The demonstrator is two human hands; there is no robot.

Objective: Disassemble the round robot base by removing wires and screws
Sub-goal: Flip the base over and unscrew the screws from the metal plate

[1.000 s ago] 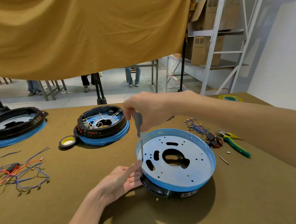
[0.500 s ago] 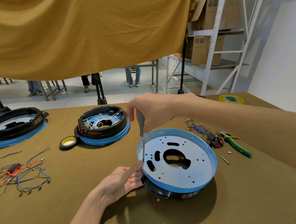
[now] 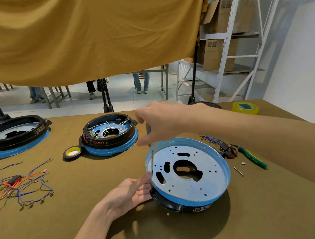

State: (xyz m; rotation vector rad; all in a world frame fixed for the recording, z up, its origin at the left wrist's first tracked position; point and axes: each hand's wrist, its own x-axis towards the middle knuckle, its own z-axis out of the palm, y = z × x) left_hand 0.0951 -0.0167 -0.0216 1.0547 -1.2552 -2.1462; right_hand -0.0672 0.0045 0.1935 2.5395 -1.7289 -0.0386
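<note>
Holding the screwdriver (image 3: 151, 147) upright in your curled right hand (image 3: 159, 123), you have its tip at the left rim of the round base (image 3: 188, 174), which lies tilted before you; your left hand (image 3: 129, 194), fingers straight, braces that rim. Should the tilted base rock, the tip may slip toward your fingertips (image 3: 146, 176). Its front label (image 3: 202, 208) is too small to read.

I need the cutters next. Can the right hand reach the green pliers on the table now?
Probably not at once: the right hand grips the screwdriver over the round base. The green pliers lie uncovered under that forearm, so it must free itself first.
</note>
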